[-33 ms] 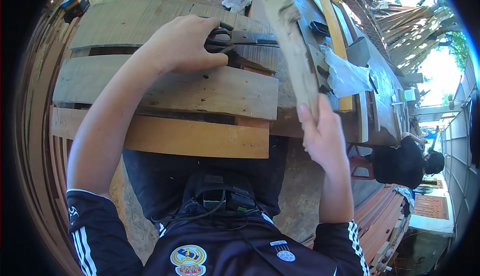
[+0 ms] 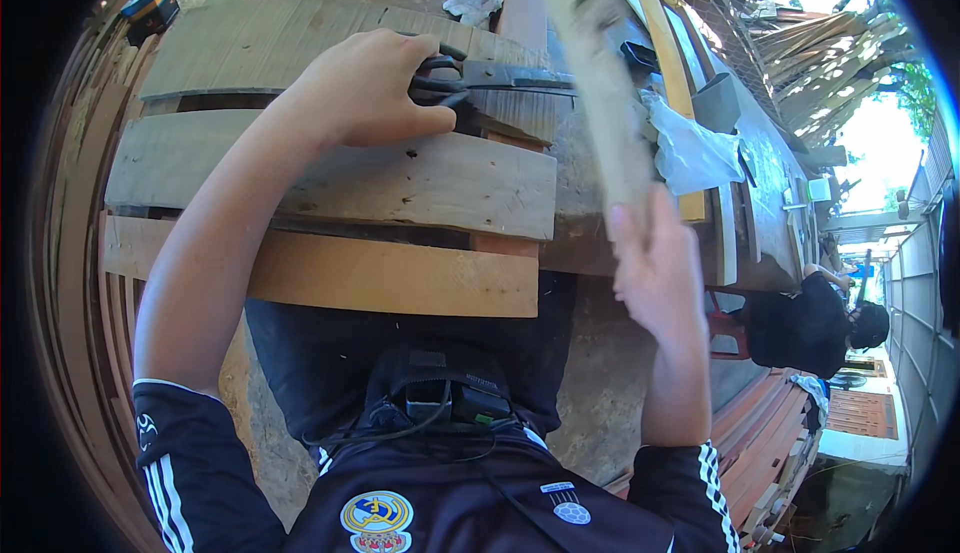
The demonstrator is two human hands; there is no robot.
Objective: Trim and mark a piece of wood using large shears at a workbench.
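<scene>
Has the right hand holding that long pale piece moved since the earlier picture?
Yes: the right hand has shifted slightly rightward, farther from the right end of the orange-brown plank nearest the person.

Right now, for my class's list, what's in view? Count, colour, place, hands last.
Slats: three, two grey-brown, one orange-brown, centre-left
Shears-like tool: one, dark, over the slats
Wooden piece: one, pale brown, right of centre
Plastic bag: one, whitish, right of the wooden piece
Wooden strip: one, yellowish, partly under the plastic bag
Crumpled wrap: one, white, top centre
Box: one, dark with orange, upper left
Boards: several, brown, left edge
Timber stack: one, reddish-brown, lower right
Co-worker: one, black clothing, far right
Stool: one, red, beside the co-worker
Waist pouch: one, black, lower centre
Left hand: one, bare, at the tool's handles
Right hand: one, bare, gripping the wooden piece
</scene>
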